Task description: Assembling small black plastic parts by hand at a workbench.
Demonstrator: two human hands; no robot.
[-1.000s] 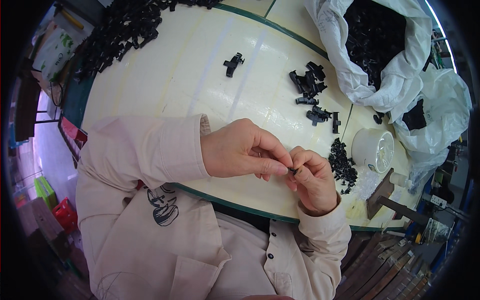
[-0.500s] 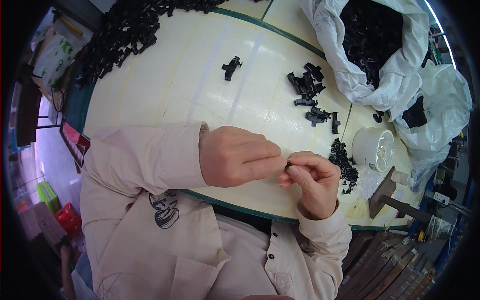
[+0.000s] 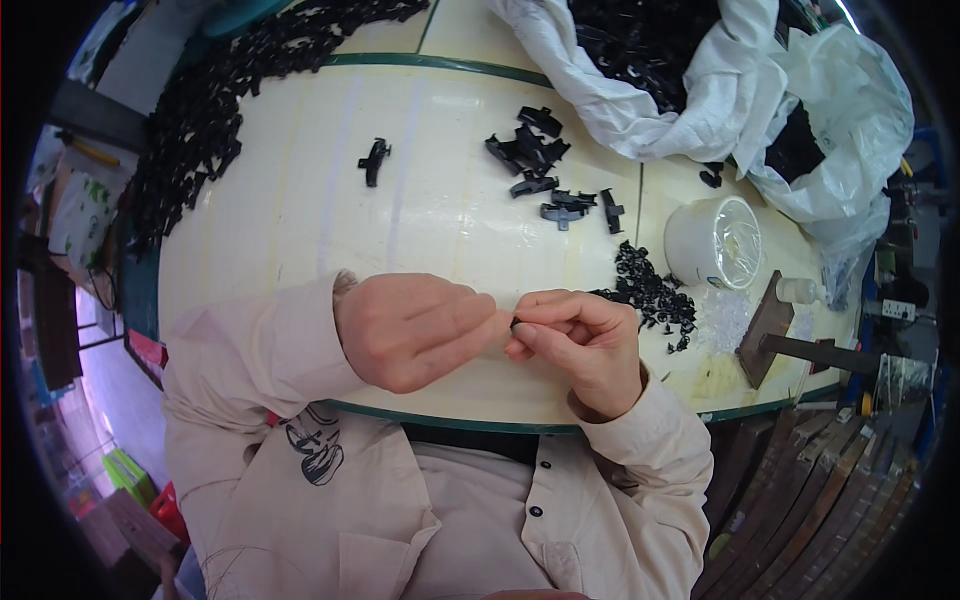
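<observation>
My left hand (image 3: 415,330) is over the near part of the table, back turned up, fingers pressed together and pointing right. Its thumb and palm side are hidden, so whatever it holds cannot be made out. At its fingertips, my right hand (image 3: 575,345) pinches a small black plastic piece (image 3: 516,323) between thumb and forefinger. The two hands meet around this piece. Right of them lies a heap of small black plastic pieces (image 3: 650,290). Farther back are several larger black plastic clips (image 3: 528,152), with a single clip (image 3: 375,163) lying apart to the left.
A long pile of black parts (image 3: 200,130) covers the far left. At the back right stand a white sack (image 3: 630,125) and a translucent plastic bag (image 3: 850,100), both holding black parts. A white tape roll (image 3: 700,240) and a brown metal stand (image 3: 765,330) are at the right.
The view has shifted, so the table's things appear farther left and mostly higher. The hands stay together at the small black piece, in nearly the same pose.
</observation>
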